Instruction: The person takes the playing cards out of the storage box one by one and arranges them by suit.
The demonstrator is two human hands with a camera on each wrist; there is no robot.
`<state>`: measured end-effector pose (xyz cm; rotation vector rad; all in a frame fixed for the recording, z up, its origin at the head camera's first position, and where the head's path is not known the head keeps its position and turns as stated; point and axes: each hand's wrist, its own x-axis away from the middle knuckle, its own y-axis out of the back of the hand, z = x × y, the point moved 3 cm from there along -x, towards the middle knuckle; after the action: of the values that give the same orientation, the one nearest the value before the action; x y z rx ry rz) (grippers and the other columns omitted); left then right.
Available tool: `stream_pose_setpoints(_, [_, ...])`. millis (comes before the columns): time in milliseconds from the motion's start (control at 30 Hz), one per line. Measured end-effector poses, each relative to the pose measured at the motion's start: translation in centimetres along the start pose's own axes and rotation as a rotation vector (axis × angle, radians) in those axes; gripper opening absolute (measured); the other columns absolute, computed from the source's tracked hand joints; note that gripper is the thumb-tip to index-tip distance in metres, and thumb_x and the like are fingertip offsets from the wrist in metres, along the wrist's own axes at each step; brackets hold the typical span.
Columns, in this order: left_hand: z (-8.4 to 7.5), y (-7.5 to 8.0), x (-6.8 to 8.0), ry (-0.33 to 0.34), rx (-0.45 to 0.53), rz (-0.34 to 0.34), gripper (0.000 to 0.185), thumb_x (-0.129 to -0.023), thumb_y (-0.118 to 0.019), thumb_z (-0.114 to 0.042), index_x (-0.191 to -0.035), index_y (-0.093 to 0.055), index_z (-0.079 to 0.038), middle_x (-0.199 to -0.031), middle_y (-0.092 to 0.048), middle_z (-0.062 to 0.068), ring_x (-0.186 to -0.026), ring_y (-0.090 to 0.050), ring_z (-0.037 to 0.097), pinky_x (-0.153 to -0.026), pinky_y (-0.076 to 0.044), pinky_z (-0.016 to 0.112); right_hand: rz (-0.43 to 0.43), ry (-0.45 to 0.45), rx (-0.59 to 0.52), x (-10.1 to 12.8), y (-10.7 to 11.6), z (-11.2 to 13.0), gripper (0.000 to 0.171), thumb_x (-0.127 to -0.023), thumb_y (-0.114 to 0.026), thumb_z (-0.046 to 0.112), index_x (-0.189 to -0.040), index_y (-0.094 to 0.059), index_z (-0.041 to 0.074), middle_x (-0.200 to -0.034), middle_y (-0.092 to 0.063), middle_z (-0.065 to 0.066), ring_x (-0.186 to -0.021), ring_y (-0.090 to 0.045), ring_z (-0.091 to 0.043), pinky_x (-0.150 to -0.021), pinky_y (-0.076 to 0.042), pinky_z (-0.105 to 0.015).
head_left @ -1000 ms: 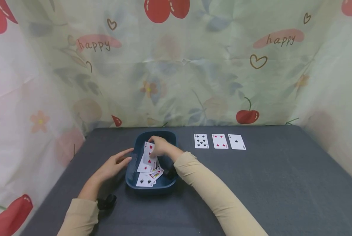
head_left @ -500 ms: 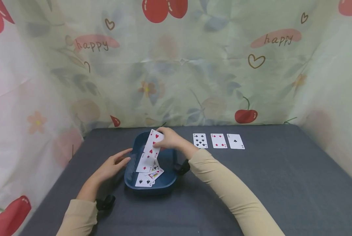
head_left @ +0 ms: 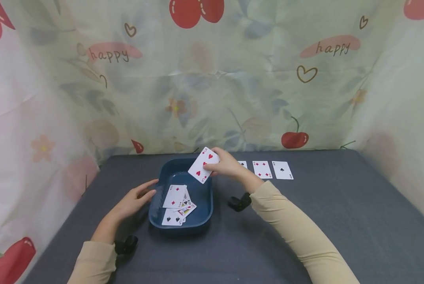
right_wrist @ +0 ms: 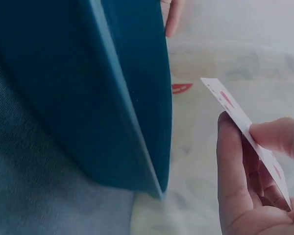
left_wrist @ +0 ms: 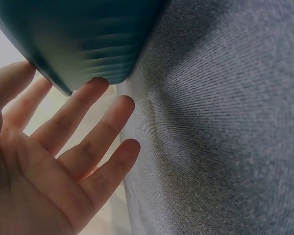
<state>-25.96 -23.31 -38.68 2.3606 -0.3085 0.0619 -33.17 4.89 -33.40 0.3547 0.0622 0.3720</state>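
My right hand (head_left: 227, 163) pinches a playing card, the three of hearts (head_left: 199, 167), over the far right rim of a dark blue tray (head_left: 206, 209). In the right wrist view the card (right_wrist: 237, 115) stands nearly edge-on, the thumb on its face and fingers behind it. A loose pile of cards lies in the tray's left half: a diamond card (head_left: 175, 194) on top, a spade card (head_left: 171, 218) nearest the front, and a face card partly covered. My left hand (head_left: 132, 203) rests with spread, extended fingers at the tray's left rim.
To the right of the tray, a row of face-up cards lies on the dark cloth (head_left: 325, 209): a spade card (head_left: 244, 163) partly hidden behind my right hand, the four of diamonds (head_left: 262, 169) and the ace of clubs (head_left: 282, 170). A printed curtain (head_left: 212, 98) hangs behind.
My right hand has lifted the three of hearts off the pile and carried it up and right toward the tray's far right rim. The left hand stays at the left rim.
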Motion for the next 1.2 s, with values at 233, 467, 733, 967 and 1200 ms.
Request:
stream_pose_setpoints(233, [0.0, -0.1, 0.1, 0.004, -0.009, -0.002, 0.059, -0.096, -0.044, -0.045, -0.147, -0.028, -0.02, -0.147, -0.035, 0.023, -0.119, -0.053, 0.039, -0.1, -0.039, 0.058, -0.012, -0.003, -0.028, 1.3, 1.9, -1.0, 0.05, -0.082, -0.06, -0.001, -0.128, -0.039, -0.004, -0.109, -0.055, -0.022, -0.084, -0.064, -0.02, -0.075, -0.057, -0.037])
stream_pose_setpoints(467, [0.1, -0.1, 0.1, 0.006, -0.008, -0.003, 0.058, -0.097, -0.044, -0.044, -0.147, -0.028, -0.019, -0.146, -0.036, 0.024, -0.118, -0.054, 0.039, -0.1, -0.039, 0.058, -0.028, -0.011, -0.089, 2.6, 3.8, -1.9, 0.052, -0.083, -0.062, 0.001, -0.129, -0.037, -0.002, -0.114, -0.06, -0.027, -0.081, -0.066, -0.015, -0.078, -0.057, -0.033])
stream_pose_setpoints(733, [0.0, -0.2, 0.0, 0.02, -0.015, -0.004, 0.059, -0.097, -0.043, -0.044, -0.148, -0.027, -0.02, -0.146, -0.036, 0.024, -0.119, -0.053, 0.039, -0.1, -0.039, 0.059, -0.07, -0.016, -0.087, 4.3, 6.2, -3.4, 0.056, -0.086, -0.062, 0.007, -0.133, -0.033, 0.0, -0.104, -0.065, -0.02, -0.075, -0.064, -0.01, -0.077, -0.055, -0.027])
stream_pose_setpoints(967, [0.0, -0.2, 0.1, 0.014, -0.015, -0.002, 0.058, -0.097, -0.043, -0.043, -0.147, -0.027, -0.019, -0.146, -0.036, 0.024, -0.118, -0.054, 0.039, -0.099, -0.04, 0.059, -0.155, -0.059, -0.043, 5.7, 8.9, -5.2, 0.052, -0.089, -0.061, 0.014, -0.133, -0.035, 0.002, -0.121, -0.059, -0.026, -0.08, -0.065, -0.009, -0.075, -0.053, -0.023])
stream_pose_setpoints(1200, [0.0, -0.2, 0.0, 0.024, -0.02, -0.008, 0.059, -0.096, -0.043, -0.045, -0.148, -0.027, -0.02, -0.147, -0.035, 0.023, -0.119, -0.053, 0.039, -0.1, -0.039, 0.059, -0.231, -0.074, -0.021, 7.1, 12.0, -7.3, 0.051, -0.091, -0.06, 0.017, -0.132, -0.036, -0.001, -0.107, -0.066, -0.014, -0.077, -0.063, -0.005, -0.069, -0.051, -0.022])
